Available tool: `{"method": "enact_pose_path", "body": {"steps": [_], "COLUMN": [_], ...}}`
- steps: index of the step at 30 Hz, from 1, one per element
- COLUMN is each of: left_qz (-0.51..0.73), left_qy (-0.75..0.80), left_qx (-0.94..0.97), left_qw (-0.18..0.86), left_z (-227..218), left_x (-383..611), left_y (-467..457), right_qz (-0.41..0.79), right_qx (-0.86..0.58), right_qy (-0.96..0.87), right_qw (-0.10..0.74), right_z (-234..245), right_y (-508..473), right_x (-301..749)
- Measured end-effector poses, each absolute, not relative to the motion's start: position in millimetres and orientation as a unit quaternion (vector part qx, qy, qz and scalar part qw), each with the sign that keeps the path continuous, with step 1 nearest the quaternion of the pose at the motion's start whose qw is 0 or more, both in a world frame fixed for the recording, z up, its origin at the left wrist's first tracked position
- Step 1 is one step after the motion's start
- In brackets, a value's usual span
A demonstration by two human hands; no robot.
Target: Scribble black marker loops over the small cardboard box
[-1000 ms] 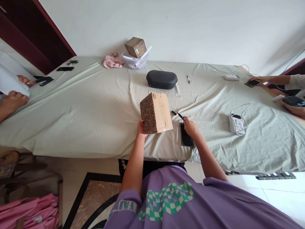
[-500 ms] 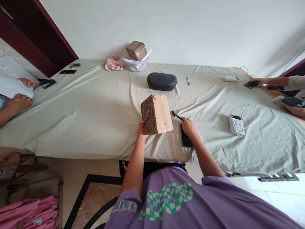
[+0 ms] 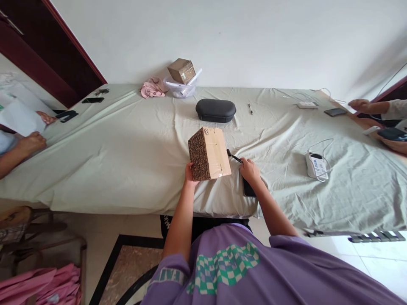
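A cardboard box (image 3: 210, 153) with a dark patterned side and a taped top stands tilted near the front edge of the cloth-covered table (image 3: 127, 144). My left hand (image 3: 190, 176) grips its near lower corner from below. My right hand (image 3: 250, 170) is closed on a black pen (image 3: 233, 156), whose tip points toward the box's right side. Under my right wrist lies a dark phone (image 3: 248, 188), partly hidden.
A black oval case (image 3: 216, 110), a second pen (image 3: 251, 109), a white device with a cable (image 3: 315, 165), and a tub with a small box (image 3: 182, 70) lie on the table. Other people's hands are at the left (image 3: 30, 142) and right (image 3: 359, 105) edges.
My right hand with the pen has slid a little left, closer to the box. The person on the right has lifted a hand off the phone there.
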State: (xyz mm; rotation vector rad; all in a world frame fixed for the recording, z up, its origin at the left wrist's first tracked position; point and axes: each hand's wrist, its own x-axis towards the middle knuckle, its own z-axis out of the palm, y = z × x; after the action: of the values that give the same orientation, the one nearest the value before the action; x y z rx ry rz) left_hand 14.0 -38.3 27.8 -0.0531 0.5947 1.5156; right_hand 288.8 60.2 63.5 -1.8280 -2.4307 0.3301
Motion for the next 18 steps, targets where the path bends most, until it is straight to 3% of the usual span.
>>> {"method": "enact_pose_path", "body": {"steps": [18], "left_qz": [0.687], "left_qy": [0.268], "left_qx": [-0.031], "left_qw": [0.674], "left_z": [26.8], "left_x": [14.3], "left_y": [-36.8], "right_qz": [0.112], "right_qx": [-0.609], "right_qy": [-0.785], "right_qw": [0.022], "right_z": [74.9], "right_y": [47.8], "right_x": [269.9]}}
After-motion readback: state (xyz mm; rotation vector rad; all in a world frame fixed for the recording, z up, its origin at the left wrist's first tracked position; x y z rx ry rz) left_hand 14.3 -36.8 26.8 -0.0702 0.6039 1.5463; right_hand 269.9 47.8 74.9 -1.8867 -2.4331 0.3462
